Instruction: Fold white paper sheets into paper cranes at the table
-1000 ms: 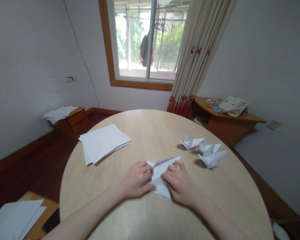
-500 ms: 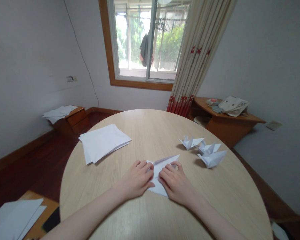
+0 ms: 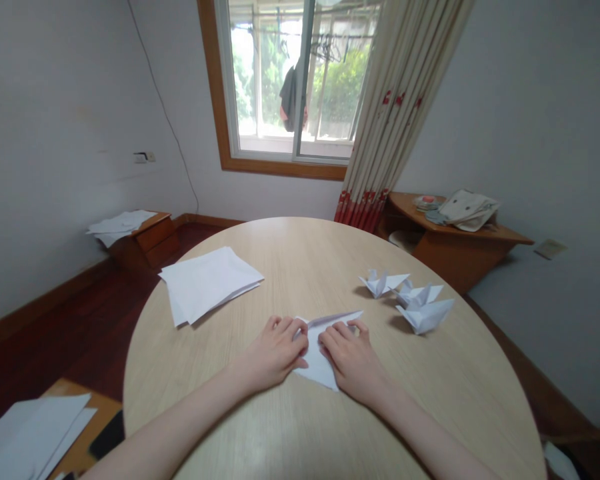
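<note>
A partly folded sheet of white paper (image 3: 316,365) lies on the round table in front of me, with a raised flap along its far edge. My left hand (image 3: 279,352) has its fingers curled over the paper's left side, thumb close to the near edge. On the right side, my right hand (image 3: 351,361) presses down with bent fingers. Parts of the paper are hidden under both hands. To the right stand folded paper birds (image 3: 425,316), grouped close together.
A stack of white sheets (image 3: 213,283) lies at the left of the round table (image 3: 300,250). More paper (image 3: 35,433) rests on a lower surface at the near left. A corner desk (image 3: 480,250) with a cloth bag stands beyond on the right.
Both hands stay on the paper with only tiny finger shifts. The right fingers sit slightly nearer the flap; the paper is almost unmoved.
</note>
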`<action>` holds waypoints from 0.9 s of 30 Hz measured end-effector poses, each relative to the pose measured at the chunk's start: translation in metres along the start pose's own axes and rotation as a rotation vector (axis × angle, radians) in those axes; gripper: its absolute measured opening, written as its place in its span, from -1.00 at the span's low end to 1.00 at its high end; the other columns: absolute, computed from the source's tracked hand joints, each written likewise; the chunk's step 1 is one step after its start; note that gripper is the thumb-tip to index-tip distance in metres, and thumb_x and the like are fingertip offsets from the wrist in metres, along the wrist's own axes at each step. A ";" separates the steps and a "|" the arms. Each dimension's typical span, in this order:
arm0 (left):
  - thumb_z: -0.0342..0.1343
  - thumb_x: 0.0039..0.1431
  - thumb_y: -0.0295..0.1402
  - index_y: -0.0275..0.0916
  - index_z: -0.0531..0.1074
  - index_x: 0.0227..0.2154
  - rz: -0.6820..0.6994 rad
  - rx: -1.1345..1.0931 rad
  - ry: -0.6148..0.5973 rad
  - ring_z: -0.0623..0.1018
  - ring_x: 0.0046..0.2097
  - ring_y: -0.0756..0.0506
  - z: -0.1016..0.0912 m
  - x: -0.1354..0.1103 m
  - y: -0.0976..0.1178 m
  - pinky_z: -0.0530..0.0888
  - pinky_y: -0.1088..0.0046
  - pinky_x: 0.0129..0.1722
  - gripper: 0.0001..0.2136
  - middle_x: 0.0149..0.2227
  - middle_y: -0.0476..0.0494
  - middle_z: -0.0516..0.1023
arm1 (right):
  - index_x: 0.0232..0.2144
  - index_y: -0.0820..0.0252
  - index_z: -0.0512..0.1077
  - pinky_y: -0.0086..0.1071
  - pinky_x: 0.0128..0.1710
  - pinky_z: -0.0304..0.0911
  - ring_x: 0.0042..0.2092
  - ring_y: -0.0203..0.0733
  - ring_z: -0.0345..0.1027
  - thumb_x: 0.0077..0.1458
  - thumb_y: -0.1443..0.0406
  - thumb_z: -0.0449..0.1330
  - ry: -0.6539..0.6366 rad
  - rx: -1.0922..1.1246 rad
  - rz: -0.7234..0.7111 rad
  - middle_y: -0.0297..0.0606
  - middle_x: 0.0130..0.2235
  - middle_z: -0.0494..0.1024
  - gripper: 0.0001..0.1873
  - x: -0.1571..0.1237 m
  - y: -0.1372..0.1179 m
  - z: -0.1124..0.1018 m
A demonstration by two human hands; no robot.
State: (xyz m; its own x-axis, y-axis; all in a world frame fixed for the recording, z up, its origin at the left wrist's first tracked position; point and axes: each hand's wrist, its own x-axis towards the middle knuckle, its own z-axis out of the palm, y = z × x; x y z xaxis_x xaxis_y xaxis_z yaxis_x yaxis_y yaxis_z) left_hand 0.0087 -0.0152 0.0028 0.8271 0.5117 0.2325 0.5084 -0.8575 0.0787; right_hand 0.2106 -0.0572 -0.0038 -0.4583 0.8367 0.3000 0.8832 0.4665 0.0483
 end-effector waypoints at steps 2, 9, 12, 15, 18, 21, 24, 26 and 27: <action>0.13 0.24 -0.31 -0.22 0.31 -0.26 -0.001 -0.017 0.004 0.36 -0.06 -0.16 0.000 0.000 -0.002 0.20 0.29 -0.11 -0.86 -0.03 -0.14 0.37 | -0.34 0.18 0.34 -0.18 -0.06 -0.11 -0.18 -0.11 0.25 0.16 0.44 0.04 -0.014 -0.010 -0.002 -0.26 -0.29 0.48 -0.89 0.000 0.000 0.000; 0.07 0.27 -0.38 -0.20 0.30 -0.15 -0.033 -0.039 0.009 0.34 -0.03 -0.17 0.002 -0.001 -0.010 0.18 0.26 -0.05 -0.87 -0.03 -0.15 0.36 | -0.15 0.16 0.36 -0.17 -0.01 -0.12 -0.05 -0.08 0.24 0.07 0.50 0.06 -0.014 0.015 -0.031 -0.21 -0.12 0.49 -0.70 -0.001 0.004 0.002; 0.01 0.28 -0.44 -0.15 0.30 -0.08 -0.036 -0.043 0.005 0.33 -0.03 -0.17 0.003 -0.001 -0.012 0.18 0.24 -0.05 -0.83 -0.03 -0.13 0.35 | -0.09 0.18 0.36 -0.18 0.02 -0.13 0.02 -0.07 0.21 0.07 0.51 0.07 0.047 0.011 -0.074 -0.17 -0.01 0.47 -0.65 -0.002 0.005 0.004; -0.03 0.28 -0.52 -0.07 0.31 -0.03 -0.029 -0.041 0.009 0.33 -0.02 -0.17 0.002 -0.002 -0.016 0.17 0.23 -0.04 -0.73 -0.03 -0.13 0.33 | -0.07 0.19 0.36 -0.19 0.04 -0.14 0.03 -0.07 0.21 0.06 0.52 0.07 0.109 0.021 -0.120 -0.15 0.01 0.48 -0.63 -0.003 0.007 0.006; -0.05 0.25 -0.57 -0.01 0.35 -0.02 -0.034 -0.023 0.024 0.32 0.00 -0.18 0.001 -0.003 -0.020 0.16 0.21 -0.03 -0.65 -0.02 -0.13 0.31 | -0.12 0.19 0.40 -0.20 0.05 -0.13 0.03 -0.09 0.23 0.08 0.52 0.07 0.124 0.032 -0.141 -0.17 -0.02 0.50 -0.68 -0.004 0.009 0.007; -0.06 0.20 -0.64 0.05 0.35 0.00 -0.039 -0.003 0.034 0.31 0.01 -0.18 0.001 -0.004 -0.025 0.15 0.19 -0.02 -0.55 -0.01 -0.13 0.30 | -0.12 0.18 0.41 -0.20 0.05 -0.11 0.02 -0.11 0.26 0.12 0.50 0.07 0.103 0.052 -0.138 -0.19 -0.06 0.52 -0.71 -0.004 0.009 0.006; -0.03 0.19 -0.64 0.09 0.38 0.00 -0.029 0.020 0.042 0.31 0.02 -0.19 0.001 -0.005 -0.029 0.14 0.17 -0.01 -0.53 0.00 -0.12 0.30 | -0.05 0.17 0.39 -0.20 0.04 -0.09 0.02 -0.12 0.28 0.14 0.49 0.07 0.081 0.075 -0.137 -0.21 -0.05 0.52 -0.67 -0.003 0.009 0.005; -0.01 0.22 -0.61 0.08 0.40 -0.02 -0.009 0.045 0.049 0.32 0.01 -0.19 0.002 -0.005 -0.029 0.14 0.18 -0.01 -0.58 0.01 -0.11 0.32 | -0.04 0.17 0.38 -0.20 0.03 -0.07 0.01 -0.11 0.28 0.14 0.49 0.07 0.060 0.073 -0.137 -0.19 -0.05 0.52 -0.66 -0.003 0.008 0.006; 0.00 0.23 -0.59 0.06 0.40 -0.03 0.006 0.060 0.051 0.32 0.01 -0.18 0.002 -0.005 -0.028 0.15 0.18 -0.01 -0.61 0.01 -0.10 0.33 | -0.03 0.18 0.38 -0.19 0.03 -0.06 0.01 -0.11 0.29 0.14 0.49 0.07 0.049 0.070 -0.137 -0.18 -0.05 0.52 -0.65 -0.003 0.008 0.006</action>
State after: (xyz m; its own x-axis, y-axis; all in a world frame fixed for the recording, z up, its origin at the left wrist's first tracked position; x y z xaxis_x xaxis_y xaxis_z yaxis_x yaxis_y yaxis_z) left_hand -0.0091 0.0067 -0.0020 0.8177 0.5017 0.2822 0.5181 -0.8551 0.0192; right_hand 0.2181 -0.0544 -0.0097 -0.5669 0.7496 0.3417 0.8031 0.5953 0.0264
